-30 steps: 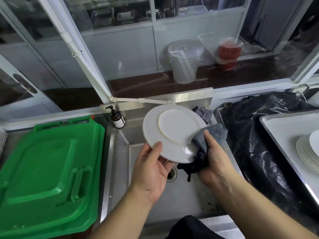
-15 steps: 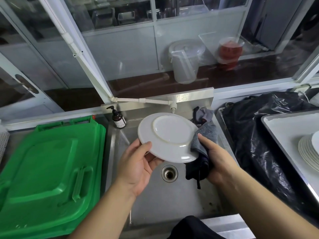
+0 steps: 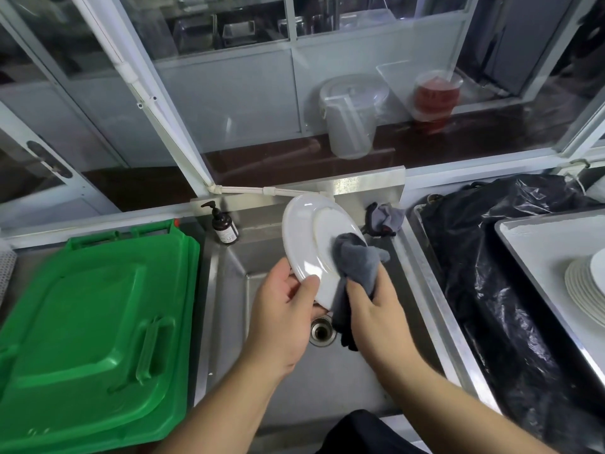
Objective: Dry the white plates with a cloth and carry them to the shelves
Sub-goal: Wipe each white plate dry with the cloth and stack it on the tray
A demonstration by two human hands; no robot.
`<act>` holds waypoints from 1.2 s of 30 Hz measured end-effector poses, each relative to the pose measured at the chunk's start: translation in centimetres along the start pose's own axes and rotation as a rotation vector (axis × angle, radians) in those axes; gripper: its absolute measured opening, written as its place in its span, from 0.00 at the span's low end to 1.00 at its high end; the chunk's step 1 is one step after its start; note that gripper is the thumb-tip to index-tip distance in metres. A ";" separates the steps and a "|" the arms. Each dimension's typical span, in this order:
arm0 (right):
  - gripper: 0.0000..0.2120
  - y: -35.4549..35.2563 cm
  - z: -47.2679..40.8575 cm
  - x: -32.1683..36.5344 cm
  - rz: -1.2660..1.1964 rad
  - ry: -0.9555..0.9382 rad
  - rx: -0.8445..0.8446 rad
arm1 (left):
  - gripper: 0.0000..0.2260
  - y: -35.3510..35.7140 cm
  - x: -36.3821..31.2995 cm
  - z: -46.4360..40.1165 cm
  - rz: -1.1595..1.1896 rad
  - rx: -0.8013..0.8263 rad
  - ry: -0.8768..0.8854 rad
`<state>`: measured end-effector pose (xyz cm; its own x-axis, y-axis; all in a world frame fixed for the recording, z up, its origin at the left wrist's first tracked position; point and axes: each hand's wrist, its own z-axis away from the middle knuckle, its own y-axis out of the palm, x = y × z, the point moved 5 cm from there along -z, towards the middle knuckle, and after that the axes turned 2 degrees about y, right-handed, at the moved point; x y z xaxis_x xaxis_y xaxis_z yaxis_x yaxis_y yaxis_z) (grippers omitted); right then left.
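A commercial kitchen's washing-up area is shown: a deep steel sink is flanked by a green bin lid, stacked white plates and glass-fronted cabinets.

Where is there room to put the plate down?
Bare sink floor lies in front of the drain. The tray has bare room beside the plate stack. It is crowded where both hands hold plate and cloth.
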<state>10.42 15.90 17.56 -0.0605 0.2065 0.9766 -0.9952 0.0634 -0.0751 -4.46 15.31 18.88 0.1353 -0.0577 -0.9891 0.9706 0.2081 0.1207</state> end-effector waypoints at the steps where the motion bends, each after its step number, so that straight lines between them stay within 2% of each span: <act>1: 0.12 0.3 0.5 0.6 0.030 -0.081 0.050 | 0.13 -0.1 0.0 -0.1 -0.028 0.009 0.002; 4: 0.17 0.8 1.2 2.3 0.198 -0.271 0.139 | 0.14 -0.2 0.4 -0.2 -0.077 0.052 -0.012; 8: 0.30 0.6 -0.6 3.4 0.385 -0.351 0.175 | 0.13 0.5 0.8 0.6 -0.070 0.120 -0.051; 11: 0.29 0.9 -2.6 4.5 0.449 -0.405 0.174 | 0.14 1.2 1.1 1.6 -0.059 0.168 -0.101; 13: 0.24 0.8 -3.9 5.1 0.443 -0.394 0.148 | 0.14 1.2 1.0 2.0 -0.084 0.195 -0.097; 16: 0.10 0.0 -5.8 5.2 0.340 -0.228 0.059 | 0.13 1.1 0.4 2.7 -0.160 0.222 -0.040; 18: 0.06 -0.5 -6.8 4.6 0.232 -0.067 0.010 | 0.13 1.1 0.1 3.0 -0.238 0.214 0.007; 20: 0.13 -0.7 -6.9 4.1 0.125 0.063 -0.016 | 0.11 1.2 -0.1 3.2 -0.274 0.190 0.053; 22: 0.28 -0.7 -6.6 3.3 0.025 0.185 -0.055 | 0.10 1.2 -0.4 3.1 -0.289 0.158 0.094; 24: 0.33 -0.2 -5.5 2.1 -0.056 0.302 -0.058 | 0.09 1.1 -0.6 2.8 -0.331 0.132 0.131; 26: 0.27 0.7 -4.1 1.0 -0.100 0.339 -0.028 | 0.10 1.0 -0.6 2.3 -0.377 0.106 0.159; 28: 0.12 1.3 -2.8 -0.1 -0.117 0.341 -0.003 | 0.12 0.9 -0.5 1.9 -0.410 0.083 0.159; 29: 0.07 1.6 -2.0 -0.2 -0.145 0.333 0.026 | 0.13 0.8 -0.4 1.7 -0.404 0.081 0.135; 32: 0.16 2.1 -0.1 0.4 -0.134 0.203 0.116 | 0.14 0.4 0.0 1.1 -0.377 0.106 0.065; 36: 0.21 1.6 0.1 2.4 0.053 -0.083 0.170 | 0.10 0.5 -0.1 0.8 -0.339 0.143 0.052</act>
<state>8.68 16.41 19.76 -0.1128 0.1240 0.9859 -0.9886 -0.1132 -0.0989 -3.85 14.60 19.07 -0.2056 -0.0500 -0.9774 0.9770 0.0466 -0.2079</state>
